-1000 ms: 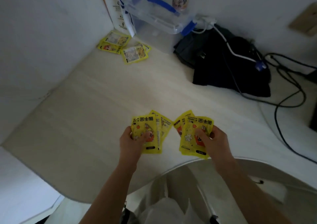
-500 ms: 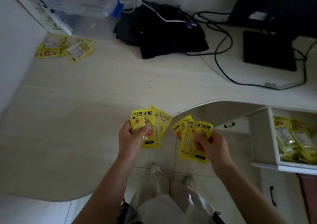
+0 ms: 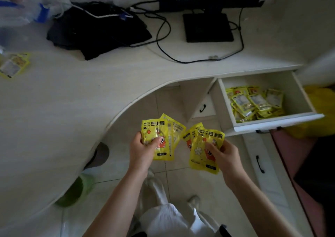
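Left hand [image 3: 140, 150] grips a fan of packets [image 3: 159, 138], right hand [image 3: 226, 155] grips another fan [image 3: 203, 151], over floor tiles [image 3: 174, 180]; desk [image 3: 72, 109] left of them, open drawer [image 3: 272, 122] up right

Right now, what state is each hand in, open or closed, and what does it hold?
Left hand: closed, holding a fan of packets.
Right hand: closed, holding a second fan.

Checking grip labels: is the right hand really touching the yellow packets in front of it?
Touching. The head view shows the right hand with its thumb pressed across the front of the yellow packets, no gap between them.
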Tool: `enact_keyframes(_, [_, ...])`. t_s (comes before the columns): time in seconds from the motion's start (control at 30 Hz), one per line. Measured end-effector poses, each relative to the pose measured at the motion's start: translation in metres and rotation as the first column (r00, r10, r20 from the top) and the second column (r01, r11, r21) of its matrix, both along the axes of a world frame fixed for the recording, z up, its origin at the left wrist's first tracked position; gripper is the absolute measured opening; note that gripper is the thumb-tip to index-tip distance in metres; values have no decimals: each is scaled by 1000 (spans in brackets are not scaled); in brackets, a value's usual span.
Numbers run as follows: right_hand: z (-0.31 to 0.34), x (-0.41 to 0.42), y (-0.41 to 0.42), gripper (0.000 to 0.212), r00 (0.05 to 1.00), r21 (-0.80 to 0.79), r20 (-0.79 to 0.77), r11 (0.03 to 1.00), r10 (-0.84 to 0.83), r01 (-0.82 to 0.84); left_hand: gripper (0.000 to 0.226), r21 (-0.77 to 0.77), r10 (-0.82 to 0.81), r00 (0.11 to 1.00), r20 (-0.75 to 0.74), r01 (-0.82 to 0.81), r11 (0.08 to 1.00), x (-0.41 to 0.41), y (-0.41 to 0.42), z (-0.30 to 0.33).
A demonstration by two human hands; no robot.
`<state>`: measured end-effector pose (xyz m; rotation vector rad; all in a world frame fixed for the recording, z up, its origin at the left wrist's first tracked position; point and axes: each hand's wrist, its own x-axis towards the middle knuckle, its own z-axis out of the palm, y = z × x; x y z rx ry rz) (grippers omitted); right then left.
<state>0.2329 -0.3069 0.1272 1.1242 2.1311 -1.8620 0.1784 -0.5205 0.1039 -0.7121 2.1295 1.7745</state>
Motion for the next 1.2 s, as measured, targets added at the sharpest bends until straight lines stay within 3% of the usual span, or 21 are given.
enact_keyframes(0.3, [-4, 98, 123, 5, 992, 9, 1, 991, -130, 130, 25, 91, -26, 994, 108, 16, 996, 90, 133, -14])
enact_keyframes(0.57, [-8, 116, 201, 3, 973, -2, 6, 973, -229, 229, 28, 141, -77, 989, 123, 59, 988, 90, 225, -14])
enact_keyframes(1.07, [-38, -44, 337, 12, 984, 126, 55, 979, -167, 159, 27, 126, -15, 965, 260, -19, 992, -63, 357, -57])
enact_keyframes(1.2, [-49, -91, 364, 18, 984, 136, 95, 981, -151, 137, 50, 53, -21, 954, 298, 5, 999, -94, 384, -71])
